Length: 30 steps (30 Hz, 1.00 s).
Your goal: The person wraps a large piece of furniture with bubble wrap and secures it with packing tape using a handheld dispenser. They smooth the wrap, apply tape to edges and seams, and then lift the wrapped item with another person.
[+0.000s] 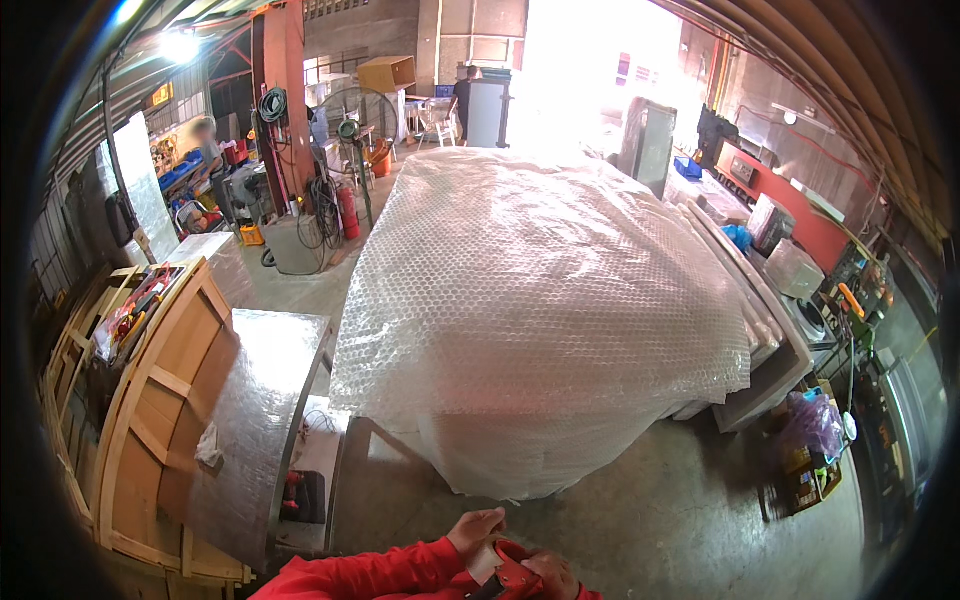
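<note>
At the bottom middle, my left hand (478,529) has its fingers closed together over a pale strip of tape (486,564). My right hand (551,574), partly cut off by the lower edge, grips a red tape dispenser (516,572) with a dark part on its near side. Just beyond both hands stands a large, bulky block draped in bubble wrap (540,300). Its near lower edge hangs down close to the floor, a little apart from my hands. What lies beneath the wrap cannot be made out clearly.
Left of the block lies a film-wrapped panel (232,420) beside a wooden crate (130,440). Flat boards (765,375) lean along its right side. A box with a purple bag (815,425) sits at the right. Farther back are a fan (350,130), a fire extinguisher (348,210) and two people.
</note>
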### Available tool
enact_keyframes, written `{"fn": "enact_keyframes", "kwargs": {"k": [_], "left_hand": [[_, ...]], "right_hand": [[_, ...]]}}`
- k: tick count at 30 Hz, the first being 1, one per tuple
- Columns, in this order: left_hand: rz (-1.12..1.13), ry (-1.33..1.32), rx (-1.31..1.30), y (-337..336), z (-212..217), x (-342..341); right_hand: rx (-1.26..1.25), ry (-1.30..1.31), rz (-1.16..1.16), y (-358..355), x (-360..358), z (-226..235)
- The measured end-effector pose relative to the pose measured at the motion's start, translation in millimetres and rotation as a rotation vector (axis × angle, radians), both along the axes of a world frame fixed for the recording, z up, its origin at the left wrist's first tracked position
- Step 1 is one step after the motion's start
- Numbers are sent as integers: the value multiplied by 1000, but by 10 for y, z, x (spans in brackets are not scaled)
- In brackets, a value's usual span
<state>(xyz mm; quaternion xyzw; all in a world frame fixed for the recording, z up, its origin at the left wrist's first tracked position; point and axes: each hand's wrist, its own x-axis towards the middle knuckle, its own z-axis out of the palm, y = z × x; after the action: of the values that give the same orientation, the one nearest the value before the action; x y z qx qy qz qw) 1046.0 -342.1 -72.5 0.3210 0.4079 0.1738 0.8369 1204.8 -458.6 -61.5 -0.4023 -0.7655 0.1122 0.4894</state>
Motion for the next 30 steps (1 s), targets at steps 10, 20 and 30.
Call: {"fn": "enact_keyframes", "kwargs": {"k": [10,20,30], "left_hand": [[-2,77,195,9,-304,-25],[10,23,399,-63,427,-31],[-157,-345,1379,102,1493,110]], "right_hand": [[-493,91,-4,-92,-33,-245],[-280,849,177,-258,156,-4],[-331,2033,386,-255,194,345]]}}
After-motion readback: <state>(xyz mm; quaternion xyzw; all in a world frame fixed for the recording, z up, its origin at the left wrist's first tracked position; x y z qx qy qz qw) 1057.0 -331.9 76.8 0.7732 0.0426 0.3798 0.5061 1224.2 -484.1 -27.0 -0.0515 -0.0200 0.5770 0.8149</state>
